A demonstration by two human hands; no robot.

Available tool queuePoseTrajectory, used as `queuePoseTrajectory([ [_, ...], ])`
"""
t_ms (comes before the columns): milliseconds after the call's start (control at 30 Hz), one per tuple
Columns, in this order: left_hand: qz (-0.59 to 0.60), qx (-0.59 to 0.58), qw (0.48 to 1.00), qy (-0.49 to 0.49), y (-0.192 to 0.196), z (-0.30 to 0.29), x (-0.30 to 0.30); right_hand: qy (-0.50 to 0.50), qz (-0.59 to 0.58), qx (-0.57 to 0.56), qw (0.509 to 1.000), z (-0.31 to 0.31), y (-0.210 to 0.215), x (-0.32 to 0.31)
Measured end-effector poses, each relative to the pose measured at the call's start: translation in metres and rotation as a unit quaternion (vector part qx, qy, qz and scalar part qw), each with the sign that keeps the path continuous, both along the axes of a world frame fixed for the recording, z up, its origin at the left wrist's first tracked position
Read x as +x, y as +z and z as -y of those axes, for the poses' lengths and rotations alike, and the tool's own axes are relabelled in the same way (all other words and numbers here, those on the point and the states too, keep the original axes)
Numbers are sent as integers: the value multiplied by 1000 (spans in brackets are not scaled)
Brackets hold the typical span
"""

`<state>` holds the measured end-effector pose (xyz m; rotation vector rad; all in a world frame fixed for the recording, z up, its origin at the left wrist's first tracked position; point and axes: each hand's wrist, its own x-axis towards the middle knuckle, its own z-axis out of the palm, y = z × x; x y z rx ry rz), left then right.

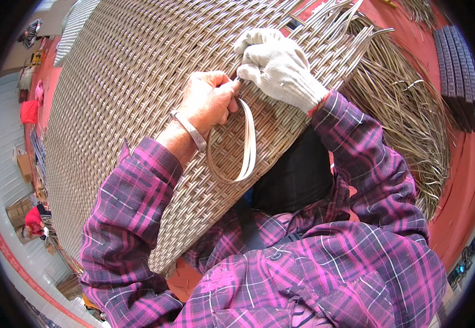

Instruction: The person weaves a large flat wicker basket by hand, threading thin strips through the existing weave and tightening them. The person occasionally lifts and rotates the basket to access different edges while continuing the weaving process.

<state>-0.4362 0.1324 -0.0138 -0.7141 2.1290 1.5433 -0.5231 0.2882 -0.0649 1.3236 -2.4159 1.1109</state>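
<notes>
A large woven wicker panel [117, 82] in tan and brown strands slopes across the middle of the view, over my lap. My bare left hand [207, 98] is closed, its thumb and fingers pinching a flat wicker strand [250, 142] that hangs below in a loop. Against the left fingertips, my right hand [276, 63] in a white knit glove is closed at the strand's upper end. What lies inside the gloved fingers is hidden. Loose strand ends [358, 41] stick out from the panel's edge just right of the glove.
A big bundle of loose wicker strands [407, 109] lies at the right on the red floor [461, 175]. Dark stacked woven pieces [459, 71] stand at the far right. At the far left, a person in red [34, 220] bends near cardboard boxes [23, 167].
</notes>
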Motion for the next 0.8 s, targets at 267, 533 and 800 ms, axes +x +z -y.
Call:
queuePoseTrajectory([
  [267, -318, -364, 853, -199, -7, 3, 20, -21, -14, -64, 998, 7, 4, 2],
  [533, -259, -413, 831, -269, 22, 6, 14, -6, 64, -211, 975, -10, 23, -69],
  [800, -262, 73, 960, -69, 3, -21, -45, -21, 203, -179, 962, -35, 30, -33],
])
